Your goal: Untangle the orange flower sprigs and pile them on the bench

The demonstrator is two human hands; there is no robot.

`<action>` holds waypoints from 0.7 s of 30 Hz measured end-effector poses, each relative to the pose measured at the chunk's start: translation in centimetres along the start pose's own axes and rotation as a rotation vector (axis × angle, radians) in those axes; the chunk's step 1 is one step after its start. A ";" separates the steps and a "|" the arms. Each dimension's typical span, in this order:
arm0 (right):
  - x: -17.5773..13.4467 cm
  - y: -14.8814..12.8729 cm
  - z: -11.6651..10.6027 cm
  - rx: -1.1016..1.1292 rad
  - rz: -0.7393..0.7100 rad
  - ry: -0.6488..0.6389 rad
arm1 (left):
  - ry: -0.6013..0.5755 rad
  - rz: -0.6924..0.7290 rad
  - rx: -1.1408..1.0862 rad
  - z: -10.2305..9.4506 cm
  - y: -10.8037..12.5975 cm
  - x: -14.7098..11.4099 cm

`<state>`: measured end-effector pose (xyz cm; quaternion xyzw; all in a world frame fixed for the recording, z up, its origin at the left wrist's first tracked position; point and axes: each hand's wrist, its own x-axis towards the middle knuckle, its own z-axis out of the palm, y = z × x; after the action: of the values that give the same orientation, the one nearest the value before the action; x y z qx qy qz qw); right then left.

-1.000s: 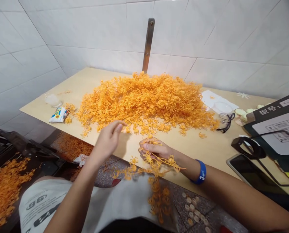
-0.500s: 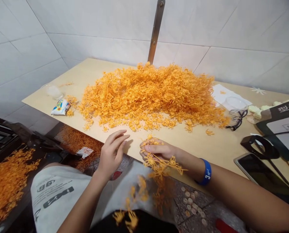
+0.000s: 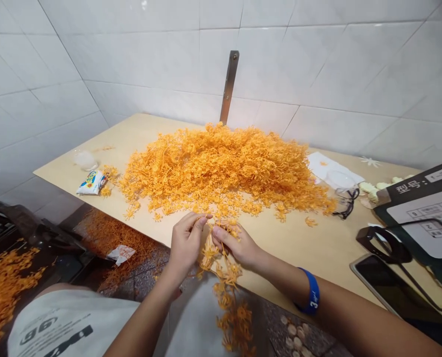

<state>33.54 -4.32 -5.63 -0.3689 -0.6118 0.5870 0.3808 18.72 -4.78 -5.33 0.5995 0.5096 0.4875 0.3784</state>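
My right hand (image 3: 238, 243) is closed around the stem of an orange plastic flower sprig (image 3: 226, 292), whose blossoms dangle below the table edge over my lap. Close beside it, my left hand (image 3: 187, 238) pinches a thin orange piece at the sprig's upper end. Its thumb and forefinger press together; the exact part between them is too small to make out. Just beyond both hands, a large heap of the same orange plastic flowers (image 3: 221, 168) covers the middle of the table (image 3: 132, 129).
At the left lie a small snack packet (image 3: 90, 182) and a clear plastic piece (image 3: 85, 160). On the right are eyeglasses (image 3: 345, 203), a phone (image 3: 384, 282), a black strap-like band (image 3: 384, 244) and a printed box (image 3: 425, 208). More orange pieces (image 3: 9, 292) are heaped low at left.
My left hand has moved right from open beside the sprig to pinching at its upper end. The sprig now hangs straighter, and the view has tilted up slightly.
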 end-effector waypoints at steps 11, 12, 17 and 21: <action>0.3 1.1 -1.1 0.284 0.059 -0.269 | 0.108 -0.019 0.026 -0.3 1.5 3.6; 0.5 1.1 -1.1 0.298 0.079 -0.264 | 0.015 0.014 0.121 -0.2 1.8 4.1; 1.2 1.2 -1.8 0.235 0.123 -0.317 | -0.271 0.114 0.235 0.4 2.3 4.9; 1.3 0.8 -2.2 0.135 0.181 -0.358 | -0.443 0.092 0.067 0.0 2.5 4.4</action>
<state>34.97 -2.11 -6.35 -0.2857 -0.5935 0.7146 0.2356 19.35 -0.92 -2.10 0.7268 0.4020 0.3433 0.4385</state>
